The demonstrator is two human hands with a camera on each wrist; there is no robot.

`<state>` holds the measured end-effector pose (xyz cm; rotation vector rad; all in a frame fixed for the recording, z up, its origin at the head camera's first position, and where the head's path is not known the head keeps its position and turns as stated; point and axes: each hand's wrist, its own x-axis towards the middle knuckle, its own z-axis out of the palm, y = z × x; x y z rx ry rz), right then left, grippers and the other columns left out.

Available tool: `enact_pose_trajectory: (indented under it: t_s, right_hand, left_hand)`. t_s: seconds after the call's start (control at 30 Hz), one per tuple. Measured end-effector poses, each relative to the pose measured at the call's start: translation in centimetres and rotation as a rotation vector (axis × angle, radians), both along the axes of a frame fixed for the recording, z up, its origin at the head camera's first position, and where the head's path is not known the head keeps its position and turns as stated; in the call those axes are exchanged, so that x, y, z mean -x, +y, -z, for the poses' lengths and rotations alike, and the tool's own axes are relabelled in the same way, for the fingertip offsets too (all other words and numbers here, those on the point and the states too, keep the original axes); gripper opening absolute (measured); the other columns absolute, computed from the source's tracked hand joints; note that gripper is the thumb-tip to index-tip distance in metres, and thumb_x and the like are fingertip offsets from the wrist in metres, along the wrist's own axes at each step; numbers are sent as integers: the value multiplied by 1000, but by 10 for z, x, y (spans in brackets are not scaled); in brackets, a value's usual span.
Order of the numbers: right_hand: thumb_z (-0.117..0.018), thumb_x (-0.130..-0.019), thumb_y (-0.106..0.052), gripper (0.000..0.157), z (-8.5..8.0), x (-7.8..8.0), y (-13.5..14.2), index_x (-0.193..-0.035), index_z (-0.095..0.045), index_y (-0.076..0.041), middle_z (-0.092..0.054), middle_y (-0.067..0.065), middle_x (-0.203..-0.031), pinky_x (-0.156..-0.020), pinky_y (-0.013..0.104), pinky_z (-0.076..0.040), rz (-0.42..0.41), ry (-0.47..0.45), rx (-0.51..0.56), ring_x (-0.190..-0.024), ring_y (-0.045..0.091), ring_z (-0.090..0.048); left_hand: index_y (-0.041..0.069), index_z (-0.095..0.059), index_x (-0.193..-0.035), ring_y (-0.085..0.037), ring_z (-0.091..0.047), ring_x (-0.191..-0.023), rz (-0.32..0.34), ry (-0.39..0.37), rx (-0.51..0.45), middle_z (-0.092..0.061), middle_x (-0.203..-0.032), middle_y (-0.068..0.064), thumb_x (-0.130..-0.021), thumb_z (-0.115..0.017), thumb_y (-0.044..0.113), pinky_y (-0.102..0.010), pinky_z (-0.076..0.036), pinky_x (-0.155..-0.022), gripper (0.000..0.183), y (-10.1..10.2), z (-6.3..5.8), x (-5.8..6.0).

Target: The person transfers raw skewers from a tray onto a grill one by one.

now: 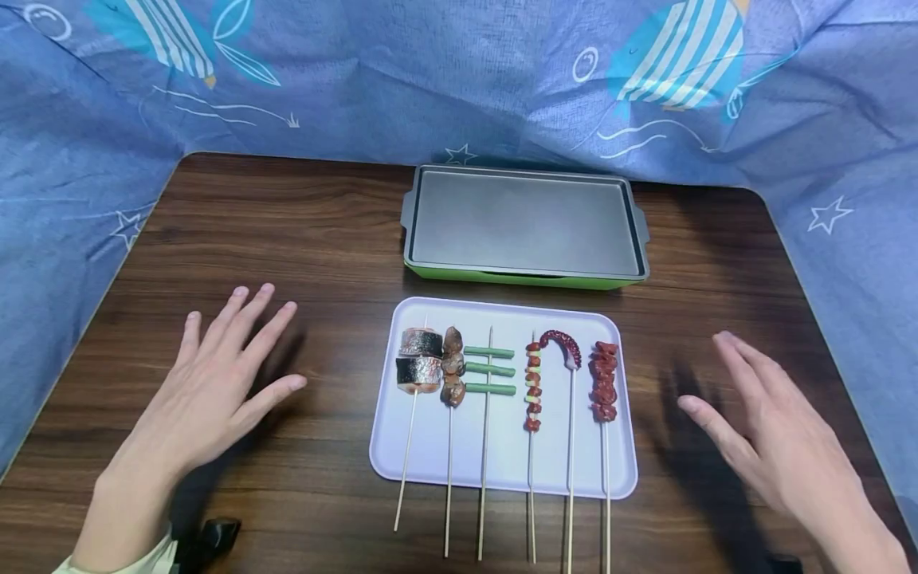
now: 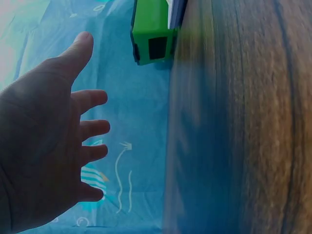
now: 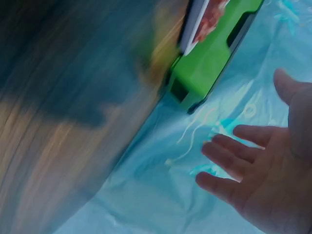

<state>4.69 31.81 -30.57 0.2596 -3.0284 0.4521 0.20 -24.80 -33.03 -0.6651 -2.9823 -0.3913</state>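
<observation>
Skewers (image 1: 533, 391) on a tray (image 1: 509, 450)
Left hand (image 1: 204, 391) and right hand (image 1: 792, 446) empty, fingers apart; sticks (image 1: 482, 518) overhang it, likely for easy gripping.

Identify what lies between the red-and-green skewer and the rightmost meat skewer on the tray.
The octopus-tentacle skewer lies between them on the lilac tray, as the head view shows.

A dark brown, wood-grained tabletop with rounded far corners (image 1: 287, 207) spreads beneath a creased blue fabric backdrop (image 1: 459, 80), which curves from eight o'clock over twelve to four. Teal-and-white striped fish prints mark ten o'clock (image 1: 172, 40) and half past one; white outlined stars sit at twelve (image 1: 460, 155) and near three.
</observation>
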Motion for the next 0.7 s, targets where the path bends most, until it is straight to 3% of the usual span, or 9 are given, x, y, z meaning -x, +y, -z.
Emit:
enact_pose_trajectory:
  t_s: [0.07,0.13,0.23,0.37,0.47,0.7]
  right_hand:
    - [-72,-90,-35,62,-1,-3,-8,-142,-50,-12,-54,13,-133,-86,51,-44,31,10,30,-110,40,-56]
    - [-75,-87,-32,40,-1,-5,-16,-122,-65,-14,-65,1,-109,-71,35,-48,29,25,58,-88,26,-64]
    - [-79,-84,-29,11,4,-6,-27,-89,-71,-24,-61,-16,-74,-53,15,-39,-26,34,79,-59,3,-54]
    - [-80,-82,-30,18,15,-10,-41,-72,-65,-34,-45,-27,-56,-46,17,-30,-124,-45,90,-48,-5,-37]
    - [-80,-82,-35,23,23,-13,-50,-67,-62,-36,-41,-29,-56,-45,19,-31,-168,-143,110,-49,-6,-35]
    - [-73,-83,-51,28,32,-15,-63,-64,-62,-34,-42,-26,-49,-44,21,-33,-105,-397,141,-44,-3,-42]
  left_hand:
    - [24,-22,-158,-30,-5,-149,2,-22,-11,-12,-164,-7,-92,-63,49,-67,2,-111,81,2,0,-1]
    - [26,-20,-158,-30,-6,-149,9,-61,-24,-12,-164,-6,-93,-62,48,-65,0,-112,81,5,-1,-3]
    - [28,-20,-158,-29,-7,-149,30,-144,-51,-14,-163,-5,-95,-60,49,-64,-3,-113,78,12,-1,-5]
    - [30,-23,-157,-29,-12,-148,64,-218,-49,-16,-163,-1,-95,-57,54,-64,-12,-112,75,24,2,-8]
    - [30,-26,-156,-30,-16,-148,97,-229,-31,-19,-162,-1,-94,-55,58,-65,-18,-109,74,31,7,-9]
    - [29,-30,-155,-31,-18,-147,174,-225,-12,-22,-161,-3,-93,-55,59,-68,-22,-106,74,46,17,-13]
